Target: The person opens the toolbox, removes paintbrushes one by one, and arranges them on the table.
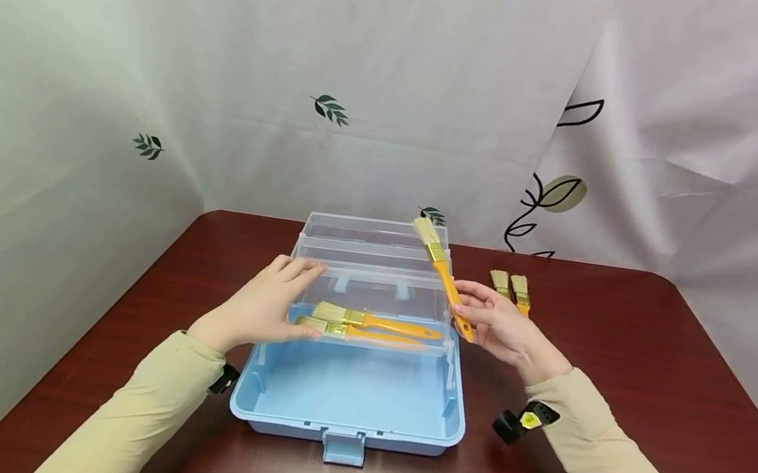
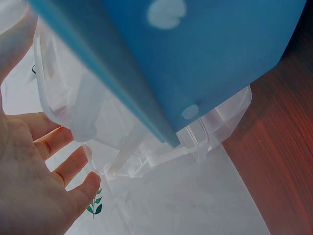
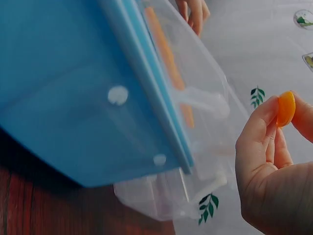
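A light blue toolbox point(image 1: 351, 393) stands unlidded on the table, its clear tiers raised at the back. Two paintbrushes with orange handles lie in the clear tray point(image 1: 310, 323); the rear paintbrush point(image 1: 403, 326) is easiest to see. At the tray's left end, my left hand point(image 1: 262, 305) grips it, thumb toward the front and fingers on the far side. Above the tray's right end, my right hand point(image 1: 500, 324) pinches another paintbrush point(image 1: 444, 273) by its orange handle, bristles tilted up and left. In the right wrist view only its rounded orange handle end point(image 3: 286, 108) shows.
Two more paintbrushes point(image 1: 521, 289) lie on the dark red table point(image 1: 621, 364), behind my right hand and partly hidden by it. A blue latch point(image 1: 344, 448) hangs at the box's front. A pale patterned cloth point(image 1: 401, 71) closes off the back and sides.
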`<state>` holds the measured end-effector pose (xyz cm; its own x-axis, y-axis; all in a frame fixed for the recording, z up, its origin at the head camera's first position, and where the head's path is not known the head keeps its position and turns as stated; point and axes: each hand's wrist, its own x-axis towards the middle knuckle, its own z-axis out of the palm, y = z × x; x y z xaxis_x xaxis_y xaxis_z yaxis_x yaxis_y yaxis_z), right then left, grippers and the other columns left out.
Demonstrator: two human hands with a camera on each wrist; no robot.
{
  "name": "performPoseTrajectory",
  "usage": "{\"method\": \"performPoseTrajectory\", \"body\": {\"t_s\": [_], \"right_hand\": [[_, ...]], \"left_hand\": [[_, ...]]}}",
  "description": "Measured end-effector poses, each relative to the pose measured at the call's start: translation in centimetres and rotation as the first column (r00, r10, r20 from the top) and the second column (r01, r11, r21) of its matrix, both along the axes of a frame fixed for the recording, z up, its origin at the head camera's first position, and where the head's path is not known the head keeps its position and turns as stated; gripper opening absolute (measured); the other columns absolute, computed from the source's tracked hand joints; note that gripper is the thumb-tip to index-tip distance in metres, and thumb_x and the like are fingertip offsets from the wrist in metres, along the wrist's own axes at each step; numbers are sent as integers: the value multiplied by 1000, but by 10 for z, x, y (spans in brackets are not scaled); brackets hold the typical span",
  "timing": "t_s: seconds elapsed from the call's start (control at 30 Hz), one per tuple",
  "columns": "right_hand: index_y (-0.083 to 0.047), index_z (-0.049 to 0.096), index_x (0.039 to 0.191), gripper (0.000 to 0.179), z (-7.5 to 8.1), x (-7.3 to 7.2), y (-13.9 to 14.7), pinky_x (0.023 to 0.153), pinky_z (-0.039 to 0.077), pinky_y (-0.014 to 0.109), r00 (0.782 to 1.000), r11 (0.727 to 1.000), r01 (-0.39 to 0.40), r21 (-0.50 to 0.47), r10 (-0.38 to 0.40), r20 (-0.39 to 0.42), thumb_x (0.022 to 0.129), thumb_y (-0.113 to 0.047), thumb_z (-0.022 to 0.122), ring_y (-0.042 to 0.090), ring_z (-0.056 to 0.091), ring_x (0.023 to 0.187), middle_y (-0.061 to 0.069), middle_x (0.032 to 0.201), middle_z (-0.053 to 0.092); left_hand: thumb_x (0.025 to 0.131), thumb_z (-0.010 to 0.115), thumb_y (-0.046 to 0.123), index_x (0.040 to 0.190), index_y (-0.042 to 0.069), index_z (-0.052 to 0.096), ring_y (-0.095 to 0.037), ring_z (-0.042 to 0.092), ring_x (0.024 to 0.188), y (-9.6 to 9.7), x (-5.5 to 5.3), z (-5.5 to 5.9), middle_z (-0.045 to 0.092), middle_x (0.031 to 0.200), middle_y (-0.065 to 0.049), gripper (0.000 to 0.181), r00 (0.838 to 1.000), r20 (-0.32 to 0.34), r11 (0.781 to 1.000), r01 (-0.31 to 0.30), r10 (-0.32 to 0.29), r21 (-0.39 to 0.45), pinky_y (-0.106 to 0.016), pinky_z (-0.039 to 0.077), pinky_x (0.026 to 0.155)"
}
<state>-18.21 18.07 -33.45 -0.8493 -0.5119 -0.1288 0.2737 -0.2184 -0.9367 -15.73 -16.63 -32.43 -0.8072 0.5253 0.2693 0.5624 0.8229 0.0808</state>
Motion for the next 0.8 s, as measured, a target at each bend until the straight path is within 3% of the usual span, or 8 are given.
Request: {"method": "performPoseTrajectory", "body": {"t_s": [0.37, 0.6, 0.8], "right_hand": [[-18, 56, 105, 23, -7, 1, 21, 72, 51, 20, 998, 999, 51, -8, -51, 43, 90, -1, 55, 6, 61, 77, -5, 91, 65], [-18, 52, 109, 24, -11, 2, 33, 73, 50, 20, 997, 998, 57, -7, -56, 50, 91, -2, 55, 6, 60, 81, -4, 93, 62], [-21, 56, 106, 24, -15, 1, 45, 72, 50, 20, 997, 998, 55, -21, -54, 49, 92, -2, 53, 6, 60, 80, -4, 93, 61]], "left_hand": [[64, 78, 53, 139, 4, 41, -25, 42, 113, 0, 0, 0, 47, 134, -11, 97, 1000, 2, 1000, -5, 5, -9, -42, 44, 94], [65, 78, 53, 139, 3, 41, -26, 42, 114, 1, 0, 0, 47, 134, -12, 96, 1000, 5, 1000, -7, 7, -7, -43, 44, 95], [65, 78, 52, 138, 3, 41, -27, 42, 115, 1, 1, 1, 48, 133, -12, 95, 1000, 3, 1000, -2, 2, -7, -44, 43, 96]]}}
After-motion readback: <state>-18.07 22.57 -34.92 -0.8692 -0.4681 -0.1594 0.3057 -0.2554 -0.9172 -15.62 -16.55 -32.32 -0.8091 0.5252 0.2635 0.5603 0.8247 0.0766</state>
